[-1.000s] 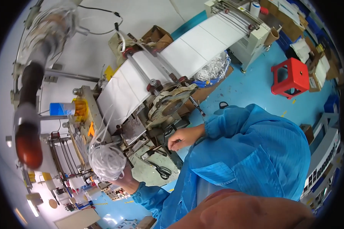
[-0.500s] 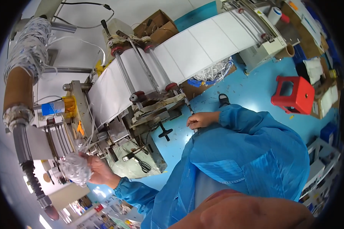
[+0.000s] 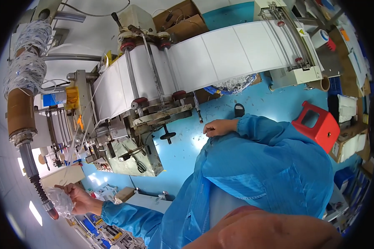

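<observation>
At the lower left, my left hand (image 3: 82, 200) is closed around a crumpled bundle of white strips (image 3: 61, 202), close to the tip of a threaded metal shaft (image 3: 38, 191). Thin strips run from the machine down toward that hand. Further up on the shaft, a brown cardboard core (image 3: 20, 112) carries a thick winding of white strips (image 3: 28, 72). My right hand (image 3: 220, 128) hangs before the blue coat with its fingers curled in, and nothing shows in it. A small metal handle (image 3: 198, 111) on the machine is beside it, apart from the fingers.
A wide white web (image 3: 214, 52) crosses the machine over rollers and clamp bars. Black-handled scissors (image 3: 141, 167) lie on the machine's lower plate. A red stool (image 3: 318, 126) stands on the blue floor at right, near a bin of waste strips (image 3: 234, 84).
My left hand has moved down and left with the strip bundle, toward the shaft tip. My right hand has come away from the metal handle. The view has shifted somewhat.
</observation>
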Demonstrator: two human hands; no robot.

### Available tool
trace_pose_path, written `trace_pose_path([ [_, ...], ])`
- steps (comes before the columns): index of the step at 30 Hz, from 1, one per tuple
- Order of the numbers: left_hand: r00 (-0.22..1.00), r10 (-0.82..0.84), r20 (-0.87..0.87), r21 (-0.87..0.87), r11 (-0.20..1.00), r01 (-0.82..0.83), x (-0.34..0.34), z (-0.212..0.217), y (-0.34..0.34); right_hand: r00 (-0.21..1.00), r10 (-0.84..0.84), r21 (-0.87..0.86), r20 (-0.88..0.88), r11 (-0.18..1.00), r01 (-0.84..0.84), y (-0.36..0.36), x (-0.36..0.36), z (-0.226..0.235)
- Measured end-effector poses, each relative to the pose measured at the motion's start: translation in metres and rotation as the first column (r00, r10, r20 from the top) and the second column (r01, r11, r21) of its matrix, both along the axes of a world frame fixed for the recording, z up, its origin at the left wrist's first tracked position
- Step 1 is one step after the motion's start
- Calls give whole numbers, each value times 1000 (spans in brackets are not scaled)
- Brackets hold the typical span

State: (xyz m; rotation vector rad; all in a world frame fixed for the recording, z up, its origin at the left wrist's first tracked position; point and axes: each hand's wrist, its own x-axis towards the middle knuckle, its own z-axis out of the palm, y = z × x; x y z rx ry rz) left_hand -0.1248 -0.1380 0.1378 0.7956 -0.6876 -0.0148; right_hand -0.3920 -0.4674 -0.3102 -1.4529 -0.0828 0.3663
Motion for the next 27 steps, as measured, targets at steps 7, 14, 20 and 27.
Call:
trace_pose_path([
  [7, 815, 564, 132, 160, 800, -579, 5, -16, -41, 994, 93, -68, -57, 993, -97, -4, -5, -32],
  [14, -11, 233, 973, 66, -324, -944, 11, -38, -88, 956, 221, -94, -192, 966, -242, 4, -5, -62],
  [20, 501, -152, 852, 55, -926, -374, 55, 3, -91, 915, 399, -554, -55, 751, -360, -21, -28, -55],
  [27, 914, 406, -18, 704, -644, 300, 147, -49, 20, 774, 178, -661, -607, 428, -616, -29, -101, 1],
])
